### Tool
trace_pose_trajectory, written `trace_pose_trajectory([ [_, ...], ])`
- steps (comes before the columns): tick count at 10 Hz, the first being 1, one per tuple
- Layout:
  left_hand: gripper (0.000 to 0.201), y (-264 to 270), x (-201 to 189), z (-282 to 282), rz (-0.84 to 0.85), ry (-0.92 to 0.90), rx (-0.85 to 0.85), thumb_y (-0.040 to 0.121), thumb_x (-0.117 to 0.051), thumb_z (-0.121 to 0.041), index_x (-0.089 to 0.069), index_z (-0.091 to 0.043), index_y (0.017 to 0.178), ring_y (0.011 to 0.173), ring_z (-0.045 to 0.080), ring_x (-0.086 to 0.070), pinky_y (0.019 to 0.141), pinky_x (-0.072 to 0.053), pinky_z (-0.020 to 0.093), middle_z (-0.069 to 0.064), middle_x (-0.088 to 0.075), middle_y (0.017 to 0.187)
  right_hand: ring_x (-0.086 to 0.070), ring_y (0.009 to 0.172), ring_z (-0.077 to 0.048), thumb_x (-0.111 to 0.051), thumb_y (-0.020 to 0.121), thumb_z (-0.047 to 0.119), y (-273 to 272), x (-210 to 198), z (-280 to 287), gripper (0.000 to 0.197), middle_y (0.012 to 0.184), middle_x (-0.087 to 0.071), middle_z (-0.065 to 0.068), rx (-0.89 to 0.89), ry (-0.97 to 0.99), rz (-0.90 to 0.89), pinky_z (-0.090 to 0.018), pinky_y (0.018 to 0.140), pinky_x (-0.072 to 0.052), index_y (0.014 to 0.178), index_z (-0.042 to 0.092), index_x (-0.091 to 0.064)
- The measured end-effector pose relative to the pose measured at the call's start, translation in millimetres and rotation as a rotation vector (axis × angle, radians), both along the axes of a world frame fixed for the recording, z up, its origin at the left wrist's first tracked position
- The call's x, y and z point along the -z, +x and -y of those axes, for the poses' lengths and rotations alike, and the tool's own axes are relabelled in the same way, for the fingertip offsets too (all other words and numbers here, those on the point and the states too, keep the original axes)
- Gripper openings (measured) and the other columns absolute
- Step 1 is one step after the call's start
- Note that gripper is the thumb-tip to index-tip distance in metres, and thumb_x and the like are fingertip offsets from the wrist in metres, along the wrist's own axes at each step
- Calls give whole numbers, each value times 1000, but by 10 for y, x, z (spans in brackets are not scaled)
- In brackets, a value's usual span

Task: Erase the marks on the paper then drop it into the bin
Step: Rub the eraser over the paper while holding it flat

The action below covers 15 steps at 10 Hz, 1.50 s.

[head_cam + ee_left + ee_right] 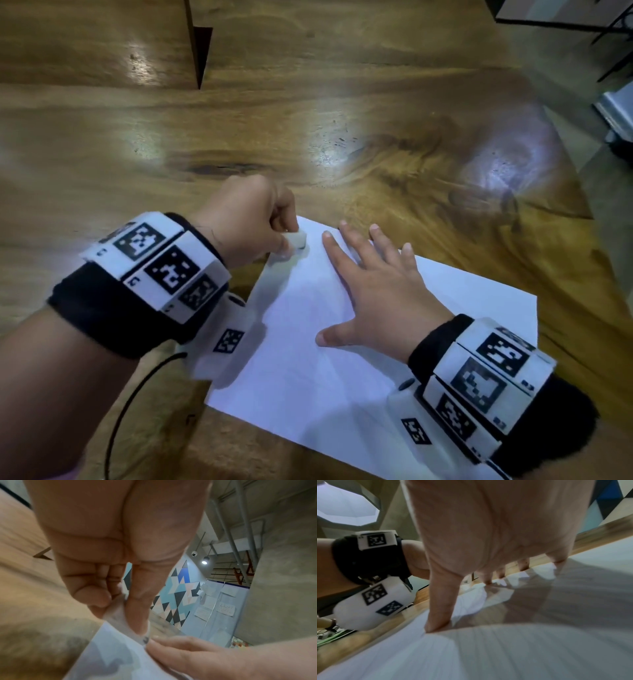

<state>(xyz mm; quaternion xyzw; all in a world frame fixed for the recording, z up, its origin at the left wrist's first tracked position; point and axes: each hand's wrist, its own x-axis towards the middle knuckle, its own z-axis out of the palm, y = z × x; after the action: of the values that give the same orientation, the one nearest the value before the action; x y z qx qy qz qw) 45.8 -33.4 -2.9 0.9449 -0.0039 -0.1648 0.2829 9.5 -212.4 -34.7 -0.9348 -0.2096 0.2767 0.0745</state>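
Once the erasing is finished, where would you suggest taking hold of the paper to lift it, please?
Probably the near right corner of the paper, coming from the right. The sheet lies flat on the table, so slide that free corner up and pinch it. The right hand presses the middle; the left hand pinches the eraser.

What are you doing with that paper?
A person is rubbing out marks on a white sheet of paper that lies on a wooden table. The left hand pinches a small white eraser at the sheet's far corner. The right hand lies flat on the paper with fingers spread, holding it down. No bin shows in these views, so the paper has not been dropped yet.
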Motion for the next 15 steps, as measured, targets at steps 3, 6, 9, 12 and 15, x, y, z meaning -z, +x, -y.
trace_pose_trajectory([
  [3, 15, -67, 142, -4, -23, -21, -90, 65, -78, -21, -66, -16, 72, 63, 16, -56, 58, -44, 25, -2, -64, 65, 21, 142, -11, -65, 71, 58, 11, -38, 17, 108, 154, 17, 19, -64, 87, -1, -38, 117, 10, 147, 33, 8],
  [6, 20, -257, 85, -90, -161, 35, 28, 60, -81, -20, -62, -24, 53, 57, 7, -51, 53, -39, 16, -9, -63, 60, 20, 142, -10, -67, 70, 58, 23, -54, 0, 110, 153, 17, 20, -54, 83, -18, -38, 116, 9, 146, 35, 8],
  [9, 18, -238, 58, -66, -100, 101, 79, 63, -79, -29, -66, -18, 60, 62, 17, -56, 56, -41, 21, -5, -65, 63, 20, 142, -9, -68, 69, 57, 21, -53, -1, 111, 153, 17, 21, -47, 78, -23, -38, 116, 9, 146, 36, 9],
  [12, 16, -15, 90, 22, -1, 86, 45, 64, -79, -20, -63, -19, 60, 53, 7, -48, 45, -32, 7, -8, -56, 55, 21, 141, -8, -68, 69, 56, 8, -46, 5, 113, 153, 19, 21, -39, 89, -23, -39, 117, 10, 146, 33, 11],
  [15, 16, 26, -93, 56, -107, 1, 61, 65, -77, -15, -66, -23, 73, 56, 11, -54, 56, -42, 24, -6, -63, 62, 22, 141, -8, -69, 68, 57, 13, -38, 2, 115, 153, 20, 21, -33, 96, -25, -39, 116, 12, 146, 31, 12],
])
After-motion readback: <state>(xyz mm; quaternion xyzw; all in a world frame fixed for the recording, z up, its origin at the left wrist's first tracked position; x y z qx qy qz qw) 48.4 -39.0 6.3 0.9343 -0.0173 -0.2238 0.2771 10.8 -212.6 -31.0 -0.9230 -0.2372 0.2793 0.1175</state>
